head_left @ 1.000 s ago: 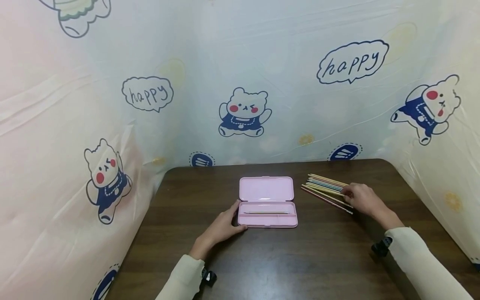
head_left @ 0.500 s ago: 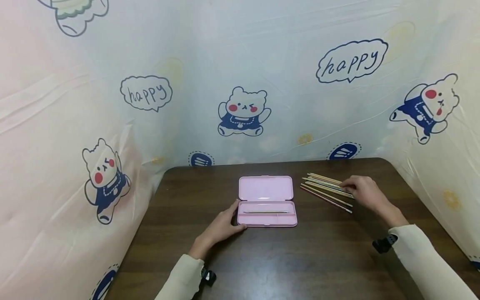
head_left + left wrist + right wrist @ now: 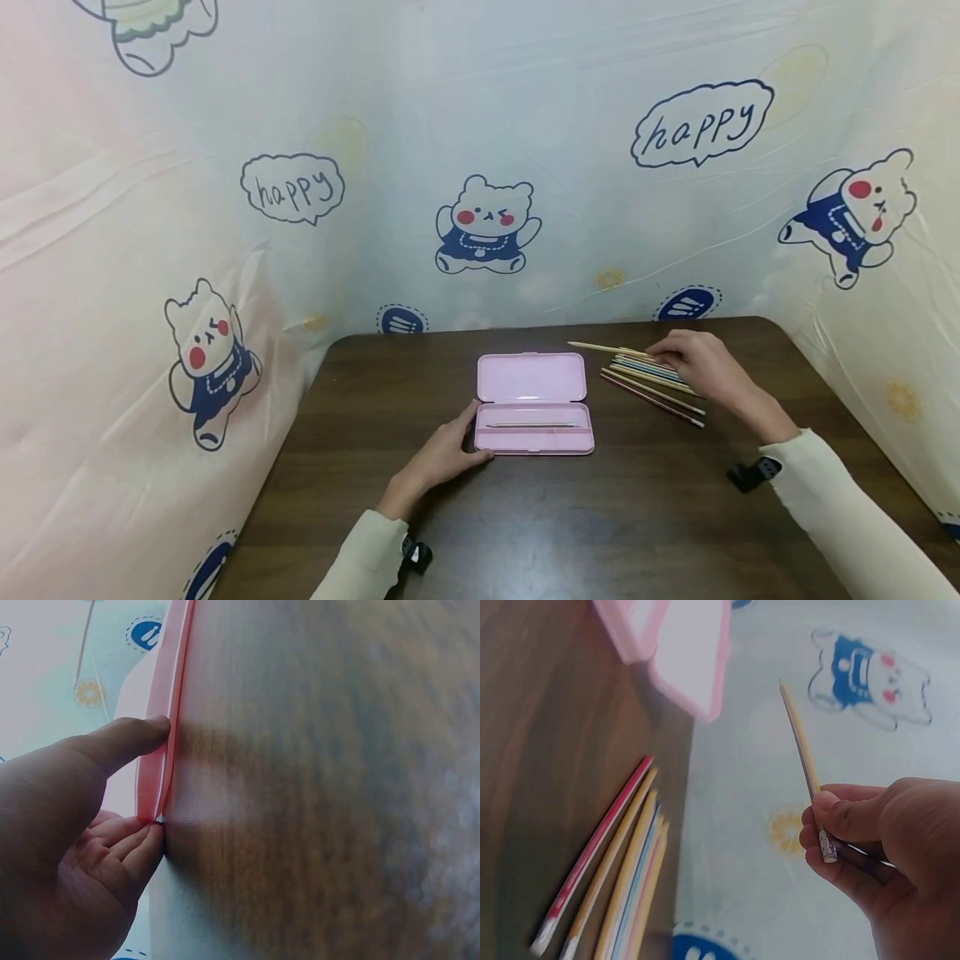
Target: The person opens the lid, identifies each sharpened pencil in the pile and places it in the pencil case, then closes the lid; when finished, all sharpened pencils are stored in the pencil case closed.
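On the dark surface (image 3: 540,517), the left hand (image 3: 442,454) grips the pink case (image 3: 532,412) by its left end. Above loose pencils (image 3: 628,881), the right hand (image 3: 708,371) pinches a raised pencil (image 3: 800,742): apparently the pick-up step, the next move likely calling for alignment with the case.

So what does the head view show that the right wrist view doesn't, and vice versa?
Only the head view shows the left-hand grip touching the pink pencil case and the "happy" speech bubbles.

Only the right wrist view shows the silvery rear end of the held pencil.

Both show that pencil in the right-hand grip, other pencils on the table, and the open case.
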Demonstrator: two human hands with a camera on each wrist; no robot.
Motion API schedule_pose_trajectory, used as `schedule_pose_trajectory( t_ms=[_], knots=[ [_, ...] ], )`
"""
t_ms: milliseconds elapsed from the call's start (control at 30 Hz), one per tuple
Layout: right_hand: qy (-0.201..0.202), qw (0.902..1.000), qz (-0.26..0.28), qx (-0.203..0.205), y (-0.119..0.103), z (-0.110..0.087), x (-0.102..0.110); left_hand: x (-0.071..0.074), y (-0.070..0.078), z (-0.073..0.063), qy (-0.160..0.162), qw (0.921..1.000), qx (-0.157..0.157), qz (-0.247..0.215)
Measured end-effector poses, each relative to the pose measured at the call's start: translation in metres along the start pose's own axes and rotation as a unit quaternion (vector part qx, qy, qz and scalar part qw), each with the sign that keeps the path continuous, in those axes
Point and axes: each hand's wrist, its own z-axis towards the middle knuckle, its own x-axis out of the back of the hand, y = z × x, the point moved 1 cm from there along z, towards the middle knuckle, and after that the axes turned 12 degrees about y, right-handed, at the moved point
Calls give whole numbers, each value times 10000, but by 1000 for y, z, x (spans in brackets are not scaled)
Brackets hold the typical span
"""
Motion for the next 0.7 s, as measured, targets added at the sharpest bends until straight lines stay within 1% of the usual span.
schedule_pose_trajectory(
  t_ms=[233, 367, 433, 700],
  knots=[
    [-78, 9998, 163, 24, -30, 14, -8, 1, 2, 0, -1, 10000, 21, -14],
    [-42, 9993, 332, 188, -44, 19, -13, 0, 1, 1, -39, 10000, 77, 41],
    [-25, 9988, 406, 268, -50, 22, -16, 0, 1, 1, -35, 10000, 55, 35],
    [-213, 9967, 609, 496, -67, 25, -36, 0, 1, 0, -21, 10000, 64, 9]
  ],
)
